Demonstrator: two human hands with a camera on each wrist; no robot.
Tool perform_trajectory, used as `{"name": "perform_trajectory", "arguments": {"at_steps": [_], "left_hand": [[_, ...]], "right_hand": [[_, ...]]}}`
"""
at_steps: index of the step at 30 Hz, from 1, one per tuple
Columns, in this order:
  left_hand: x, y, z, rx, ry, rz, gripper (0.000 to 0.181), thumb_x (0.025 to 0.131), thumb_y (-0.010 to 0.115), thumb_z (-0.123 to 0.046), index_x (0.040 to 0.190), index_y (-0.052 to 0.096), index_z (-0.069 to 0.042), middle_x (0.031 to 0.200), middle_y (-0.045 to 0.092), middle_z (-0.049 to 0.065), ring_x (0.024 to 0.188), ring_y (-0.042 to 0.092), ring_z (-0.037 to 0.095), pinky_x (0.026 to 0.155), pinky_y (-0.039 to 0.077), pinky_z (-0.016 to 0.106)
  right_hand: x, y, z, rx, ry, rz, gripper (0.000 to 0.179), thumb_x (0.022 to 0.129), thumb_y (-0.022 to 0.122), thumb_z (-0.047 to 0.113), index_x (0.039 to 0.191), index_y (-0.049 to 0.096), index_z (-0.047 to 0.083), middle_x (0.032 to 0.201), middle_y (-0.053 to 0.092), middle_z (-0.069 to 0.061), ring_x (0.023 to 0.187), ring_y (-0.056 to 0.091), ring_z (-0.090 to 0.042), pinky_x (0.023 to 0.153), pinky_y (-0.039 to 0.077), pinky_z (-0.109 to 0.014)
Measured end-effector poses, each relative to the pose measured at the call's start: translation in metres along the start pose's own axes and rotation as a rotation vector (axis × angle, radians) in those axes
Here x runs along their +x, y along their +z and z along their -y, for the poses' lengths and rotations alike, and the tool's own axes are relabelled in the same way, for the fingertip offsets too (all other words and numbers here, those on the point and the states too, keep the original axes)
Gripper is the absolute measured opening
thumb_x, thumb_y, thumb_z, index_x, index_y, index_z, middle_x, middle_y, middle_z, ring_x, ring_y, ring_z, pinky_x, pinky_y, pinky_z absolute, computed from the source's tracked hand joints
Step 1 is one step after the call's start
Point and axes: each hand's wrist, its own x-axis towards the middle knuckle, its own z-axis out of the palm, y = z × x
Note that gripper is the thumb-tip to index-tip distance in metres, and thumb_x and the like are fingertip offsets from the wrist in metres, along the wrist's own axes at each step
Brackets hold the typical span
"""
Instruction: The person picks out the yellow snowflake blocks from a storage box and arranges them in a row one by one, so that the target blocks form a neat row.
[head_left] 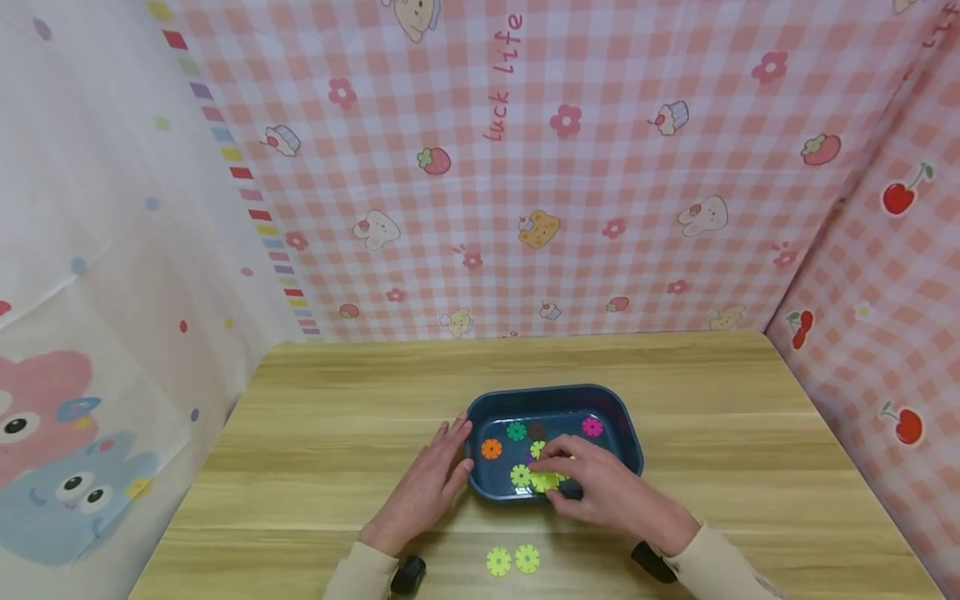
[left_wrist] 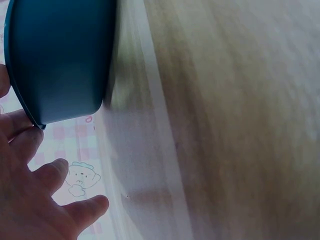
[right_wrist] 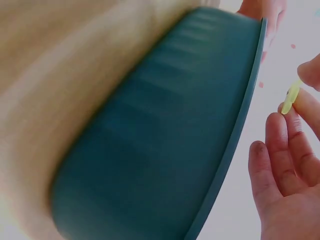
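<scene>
One hand (head_left: 606,485), the right, pinches a yellow disc (right_wrist: 290,99).

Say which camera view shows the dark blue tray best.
Head view: the dark blue tray shows its rim and inside, with discs in it, though the right hand covers part. Both wrist views show it from outside, cropped by the frame, its inside hidden.

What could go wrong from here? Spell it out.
The thin yellow-green disc pinched in the right hand might slip and drop. If the left hand, touching its end, pushes, the tray could slide. The two loose discs lying on the table in front of the tray could get brushed aside.
</scene>
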Motion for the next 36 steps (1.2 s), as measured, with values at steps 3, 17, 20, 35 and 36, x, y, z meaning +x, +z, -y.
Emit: {"name": "perform_trajectory", "arguments": {"at_steps": [3, 17, 20, 35, 36], "left_hand": [[0.000, 0.000, 0.000, 0.001, -0.001, -0.003, 0.058, 0.111, 0.049, -0.033, 0.163, 0.034, -0.012, 0.172, 0.022, 0.000, 0.157, 0.021, 0.033, 0.118, 0.028, 0.065], [0.000, 0.000, 0.001, 0.001, 0.015, -0.007, 0.057, 0.111, 0.049, -0.033, 0.162, 0.035, -0.011, 0.171, 0.023, 0.001, 0.156, 0.022, 0.034, 0.118, 0.029, 0.066], [0.000, 0.000, 0.001, 0.000, 0.015, -0.005, 0.058, 0.111, 0.049, -0.033, 0.163, 0.035, -0.011, 0.172, 0.022, 0.001, 0.156, 0.022, 0.033, 0.118, 0.029, 0.066], [0.001, 0.002, 0.000, -0.001, 0.014, -0.021, 0.057, 0.111, 0.050, -0.031, 0.163, 0.034, -0.011, 0.171, 0.023, 0.002, 0.156, 0.023, 0.034, 0.117, 0.029, 0.067], [0.001, 0.002, 0.000, 0.000, 0.015, -0.020, 0.058, 0.111, 0.050, -0.031, 0.163, 0.034, -0.011, 0.171, 0.023, 0.002, 0.156, 0.023, 0.034, 0.117, 0.029, 0.067]], "right_hand": [[-0.008, 0.002, 0.004, 0.015, -0.014, -0.014, 0.031, 0.089, 0.082, 0.017, 0.119, 0.078, 0.016, 0.118, 0.063, 0.006, 0.104, 0.060, -0.010, 0.089, 0.058, -0.031], [-0.036, 0.013, 0.015, 0.013, -0.054, -0.037, 0.035, 0.088, 0.083, 0.018, 0.122, 0.076, 0.022, 0.119, 0.063, 0.010, 0.104, 0.058, -0.007, 0.088, 0.057, -0.029], [-0.041, 0.013, 0.017, 0.057, 0.006, 0.014, 0.035, 0.091, 0.081, 0.021, 0.125, 0.075, 0.023, 0.121, 0.061, 0.013, 0.105, 0.056, -0.005, 0.090, 0.057, -0.030], [-0.058, 0.020, 0.017, 0.209, 0.091, 0.146, 0.028, 0.098, 0.074, 0.025, 0.126, 0.073, 0.023, 0.125, 0.060, 0.016, 0.112, 0.055, -0.006, 0.095, 0.055, -0.025], [-0.059, 0.021, 0.016, 0.219, 0.094, 0.154, 0.028, 0.099, 0.073, 0.025, 0.127, 0.073, 0.023, 0.125, 0.060, 0.016, 0.112, 0.055, -0.006, 0.095, 0.055, -0.025]]}}
